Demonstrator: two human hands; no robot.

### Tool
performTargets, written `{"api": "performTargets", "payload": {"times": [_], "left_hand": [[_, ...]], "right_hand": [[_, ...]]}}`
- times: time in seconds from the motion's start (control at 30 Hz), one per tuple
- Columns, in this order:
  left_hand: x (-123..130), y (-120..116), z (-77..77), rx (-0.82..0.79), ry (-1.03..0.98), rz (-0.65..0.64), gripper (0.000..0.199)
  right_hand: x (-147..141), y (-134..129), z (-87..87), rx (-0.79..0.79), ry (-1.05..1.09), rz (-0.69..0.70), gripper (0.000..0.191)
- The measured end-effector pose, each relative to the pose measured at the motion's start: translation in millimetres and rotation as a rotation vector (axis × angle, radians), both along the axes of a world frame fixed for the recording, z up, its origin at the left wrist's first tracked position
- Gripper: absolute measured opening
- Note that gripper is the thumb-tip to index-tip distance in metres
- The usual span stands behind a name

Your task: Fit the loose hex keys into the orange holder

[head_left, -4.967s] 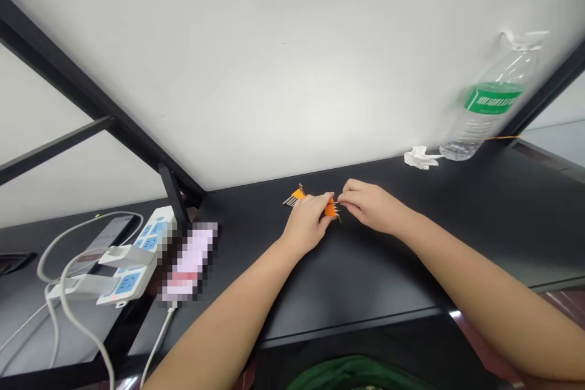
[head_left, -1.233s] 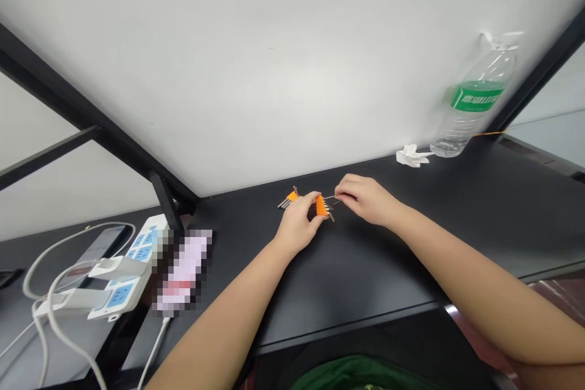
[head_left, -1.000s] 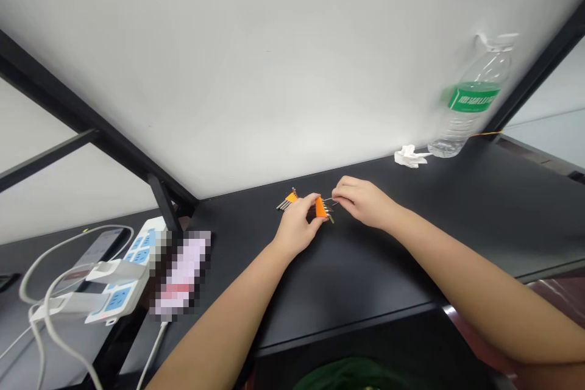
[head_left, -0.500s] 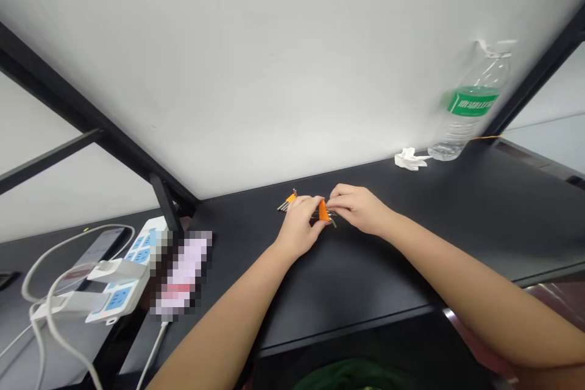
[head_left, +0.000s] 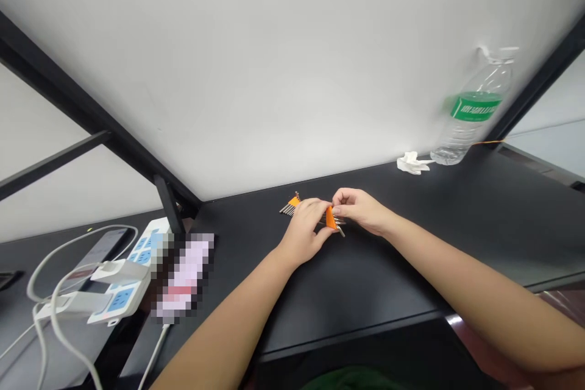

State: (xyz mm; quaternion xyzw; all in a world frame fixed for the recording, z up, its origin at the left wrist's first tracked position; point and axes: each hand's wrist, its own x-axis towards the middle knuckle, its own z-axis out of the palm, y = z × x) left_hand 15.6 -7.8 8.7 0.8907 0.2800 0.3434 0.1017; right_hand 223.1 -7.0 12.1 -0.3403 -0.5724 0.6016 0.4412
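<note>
My left hand point(head_left: 305, 231) is closed around an orange hex key holder point(head_left: 331, 218), thumb at its lower edge and fingers over the top. Metal hex keys point(head_left: 340, 231) stick out of the holder on its right side, their bent ends showing. My right hand point(head_left: 359, 210) pinches at the upper right of this holder, thumb and forefinger together on a hex key that the fingertips mostly hide. Just behind the left hand, a second orange holder point(head_left: 295, 201) lies on the black table point(head_left: 365, 292), with several hex keys point(head_left: 286, 209) fanned out from it.
A crumpled white tissue point(head_left: 412, 163) and a clear bottle with a green label point(head_left: 475, 107) are by the wall at the right. To the left lie a pixelated phone point(head_left: 185, 277) on a cable, a white power strip point(head_left: 132, 280) with chargers, and black frame bars point(head_left: 169, 201).
My left hand and the holder in it have shifted slightly right and down in the view. The right hand's fingers have curled a little higher on the holder. The whole view has moved slightly.
</note>
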Motion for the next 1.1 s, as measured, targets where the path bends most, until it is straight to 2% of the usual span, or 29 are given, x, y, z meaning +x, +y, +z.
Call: {"api": "performTargets", "payload": {"times": [0.1, 0.2, 0.3, 0.33, 0.4, 0.53, 0.67, 0.77, 0.97, 1.1], "left_hand": [[1.1, -0.5, 0.3, 0.016, 0.039, -0.040, 0.028], [0.0, 2.0, -2.2, 0.002, 0.017, -0.013, 0.034], [-3.8, 7.1, -7.1, -0.022, -0.008, 0.058, 0.044], [-5.2, 9.1, -9.0, -0.032, -0.017, 0.079, 0.046], [-7.5, 12.6, -12.3, -0.047, -0.038, 0.111, 0.048], [-8.3, 15.8, -15.8, -0.047, -0.061, 0.118, 0.050], [-6.4, 14.9, -15.4, -0.042, -0.052, 0.099, 0.049], [-5.9, 14.6, -15.0, -0.056, -0.031, 0.097, 0.048], [-6.9, 16.0, -15.4, -0.067, -0.034, 0.106, 0.046], [-6.8, 15.8, -15.2, -0.077, -0.037, 0.096, 0.046]], "right_hand": [[0.2, 2.7, -2.7, 0.040, -0.111, -0.009, 0.047], [8.0, 8.8, -2.3, 0.138, -0.324, -0.119, 0.045], [22.8, 18.4, -5.1, 0.408, -0.669, -0.305, 0.032], [27.7, 21.7, -7.4, 0.511, -0.799, -0.319, 0.023], [34.8, 26.9, -12.9, 0.622, -1.031, -0.270, 0.021], [32.9, 27.9, -17.7, 0.663, -1.295, -0.188, 0.013], [23.6, 18.5, -10.2, 0.534, -1.446, -0.155, 0.008], [21.7, 11.5, -2.4, 0.470, -1.442, -0.165, 0.006], [20.5, 4.2, 10.6, 0.637, -0.943, -0.194, 0.007], [18.7, 1.6, 13.3, 0.777, -0.847, -0.209, 0.010]]}}
